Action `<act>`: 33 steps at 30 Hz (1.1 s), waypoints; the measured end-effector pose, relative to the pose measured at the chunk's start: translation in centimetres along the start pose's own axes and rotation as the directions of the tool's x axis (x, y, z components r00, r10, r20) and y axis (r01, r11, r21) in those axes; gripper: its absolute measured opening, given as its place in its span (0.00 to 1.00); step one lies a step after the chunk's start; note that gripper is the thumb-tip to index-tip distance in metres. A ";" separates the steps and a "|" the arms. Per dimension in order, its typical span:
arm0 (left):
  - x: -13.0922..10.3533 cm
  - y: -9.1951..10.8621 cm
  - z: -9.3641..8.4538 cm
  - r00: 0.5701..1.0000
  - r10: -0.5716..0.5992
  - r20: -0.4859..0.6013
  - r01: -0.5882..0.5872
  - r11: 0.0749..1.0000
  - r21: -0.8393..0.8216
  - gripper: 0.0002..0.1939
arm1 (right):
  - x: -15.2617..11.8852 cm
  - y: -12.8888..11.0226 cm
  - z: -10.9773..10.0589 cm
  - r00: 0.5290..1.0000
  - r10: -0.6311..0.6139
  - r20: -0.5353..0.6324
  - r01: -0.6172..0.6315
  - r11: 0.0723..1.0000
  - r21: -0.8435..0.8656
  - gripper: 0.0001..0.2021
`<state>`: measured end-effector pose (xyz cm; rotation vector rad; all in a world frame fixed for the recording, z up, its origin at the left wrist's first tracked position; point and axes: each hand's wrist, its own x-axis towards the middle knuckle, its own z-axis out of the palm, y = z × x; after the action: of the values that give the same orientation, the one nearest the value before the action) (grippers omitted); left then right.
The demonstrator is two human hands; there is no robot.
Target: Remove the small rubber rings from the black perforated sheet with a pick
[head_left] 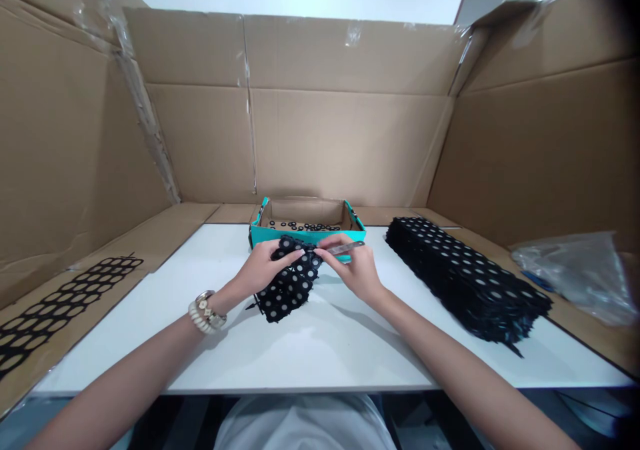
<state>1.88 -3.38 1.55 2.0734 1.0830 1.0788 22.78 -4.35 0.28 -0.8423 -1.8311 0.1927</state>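
A black sheet with pale round dots [286,295] hangs between my hands above the white table. My left hand [265,263] pinches its upper left part, thumb on top. My right hand [353,267] is closed at the sheet's upper right edge and also holds a thin metal tool [345,247], which points out to the right. Just behind my hands stands a teal-edged cardboard box [305,235] with small black rings [320,227] inside. The fingertips of both hands are close together.
On the right of the white table [210,363] lies a tall stack of dotted black sheets [465,277]. A clear plastic bag [580,273] is beyond it. At the left, a black mesh of rings [70,303] lies on cardboard. Cardboard walls [350,143] surround the table.
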 end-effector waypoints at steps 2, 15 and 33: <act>0.2 -0.2 0.0 1.000 -0.017 0.001 0.017 0.995 -0.099 0.21 | 0.1 -0.3 -0.1 1.000 0.021 -0.022 -0.021 1.000 0.000 0.10; -0.8 0.1 1.1 0.977 0.110 0.182 -0.123 0.990 0.062 0.19 | 0.1 -1.8 -0.1 0.991 -0.059 -0.118 0.070 0.993 0.093 0.12; -1.5 1.4 1.2 0.950 0.183 0.252 -0.206 0.976 0.070 0.17 | -0.3 -2.3 0.2 0.989 -0.108 -0.102 0.121 0.985 0.122 0.10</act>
<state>2.88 -5.49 1.40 2.3569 0.8362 0.8449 21.59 -6.20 1.15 -0.6445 -1.7525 0.1910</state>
